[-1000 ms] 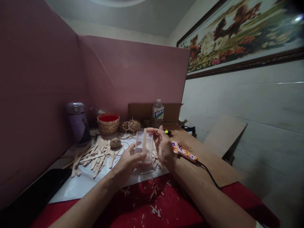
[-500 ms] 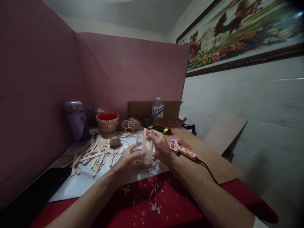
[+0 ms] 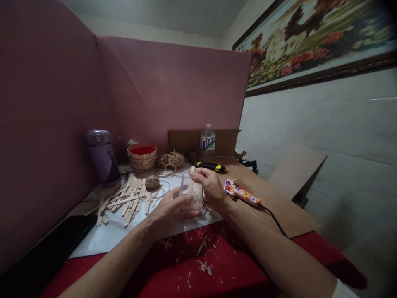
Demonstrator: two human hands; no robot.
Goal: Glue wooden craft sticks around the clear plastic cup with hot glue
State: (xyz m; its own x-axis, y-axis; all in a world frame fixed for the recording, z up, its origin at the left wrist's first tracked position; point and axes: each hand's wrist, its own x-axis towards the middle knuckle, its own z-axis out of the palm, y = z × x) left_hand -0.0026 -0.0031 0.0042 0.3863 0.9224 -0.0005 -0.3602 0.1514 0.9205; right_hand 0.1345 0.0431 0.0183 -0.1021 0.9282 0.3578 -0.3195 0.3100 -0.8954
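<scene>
A clear plastic box (image 3: 196, 203) is held up over the front of the white sheet, with my left hand (image 3: 173, 205) closed around its lower left side. Against the box stands a wooden craft stick (image 3: 191, 181), close to upright. My right hand (image 3: 211, 186) pinches this stick near its top between thumb and fingers. The rest of the right hand lies along the box's right side. Many loose craft sticks (image 3: 132, 203) lie in a pile to the left, beside a small ball of twine (image 3: 152, 182).
A flowered glue gun (image 3: 242, 193) with a black cord lies right on brown cardboard (image 3: 279, 213). Behind are a yellow-black cutter (image 3: 210, 166), a bottle (image 3: 207, 142), a twine coil (image 3: 171, 160), a stick-covered bowl (image 3: 142, 159) and a purple flask (image 3: 104, 159). Shavings litter the red cloth (image 3: 198, 252).
The stick has tilted slightly, and less of it shows above my right fingers. Both hands keep their hold. The whole view has shifted a little.
</scene>
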